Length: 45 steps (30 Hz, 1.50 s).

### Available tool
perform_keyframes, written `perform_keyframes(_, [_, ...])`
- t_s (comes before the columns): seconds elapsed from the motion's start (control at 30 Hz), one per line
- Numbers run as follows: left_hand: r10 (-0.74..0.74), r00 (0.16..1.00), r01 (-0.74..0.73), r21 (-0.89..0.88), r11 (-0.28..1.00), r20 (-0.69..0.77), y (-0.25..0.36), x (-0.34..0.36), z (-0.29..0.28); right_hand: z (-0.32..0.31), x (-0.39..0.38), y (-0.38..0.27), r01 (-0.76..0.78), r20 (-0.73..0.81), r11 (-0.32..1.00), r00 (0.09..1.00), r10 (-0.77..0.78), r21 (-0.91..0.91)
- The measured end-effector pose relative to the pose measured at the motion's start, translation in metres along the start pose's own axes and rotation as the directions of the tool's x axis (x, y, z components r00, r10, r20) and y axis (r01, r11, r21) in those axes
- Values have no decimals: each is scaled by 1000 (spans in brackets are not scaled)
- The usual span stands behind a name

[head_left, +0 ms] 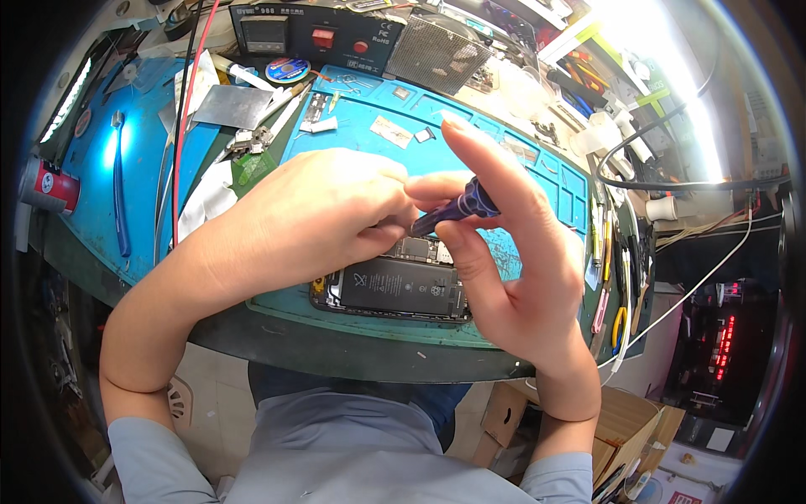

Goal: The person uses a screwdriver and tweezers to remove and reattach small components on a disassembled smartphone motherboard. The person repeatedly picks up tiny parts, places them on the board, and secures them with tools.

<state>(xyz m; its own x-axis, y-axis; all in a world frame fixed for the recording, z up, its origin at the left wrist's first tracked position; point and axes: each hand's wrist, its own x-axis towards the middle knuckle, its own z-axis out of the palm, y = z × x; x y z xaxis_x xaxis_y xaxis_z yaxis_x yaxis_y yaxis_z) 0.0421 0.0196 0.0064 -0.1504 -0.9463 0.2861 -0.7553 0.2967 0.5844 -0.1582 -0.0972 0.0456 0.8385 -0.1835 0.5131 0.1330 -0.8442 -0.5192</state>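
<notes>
An opened phone [332,294] lies on the blue work mat [353,94], its black battery [390,286] and inner boards exposed. My right hand [529,260] grips a dark blue-purple screwdriver [449,213] between thumb and fingers, index finger raised. The driver slants down to the left over the phone's upper edge. My left hand [323,202] is closed, with its curled fingers beside the driver's lower end. What those fingers pinch, if anything, is hidden, and so is the driver's tip.
A black control box [323,40] with a red switch stands at the back. To the left lie a blue toothbrush [118,185], a red can [54,188] and a flat metal plate [232,107]. Yellow-handled pliers [620,326] and other slim tools line the right edge.
</notes>
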Motion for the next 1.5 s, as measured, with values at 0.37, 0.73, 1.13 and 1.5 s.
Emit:
perform_keyframes(0.37, [3, 1000, -3, 1, 1000, 23, 1, 0, -2, 2, -3, 4, 54, -30, 998, 998, -54, -25])
perform_keyframes(0.73, [18, 1000, -18, 0, 1000, -19, 0, -1, 1, 0, -2, 7, 113, -9, 992, 993, -114, -57])
perform_keyframes(1.13, [1, 1000, -1, -2, 1000, 11, 4, 0, -4, -1, 0, 2, 146, 1, 984, 989, -147, -98])
perform_keyframes(1.5, [24, 999, -23, 14, 1000, -39, 6, 2, -2, 2, -3, 3, 75, -35, 995, 996, -77, -60])
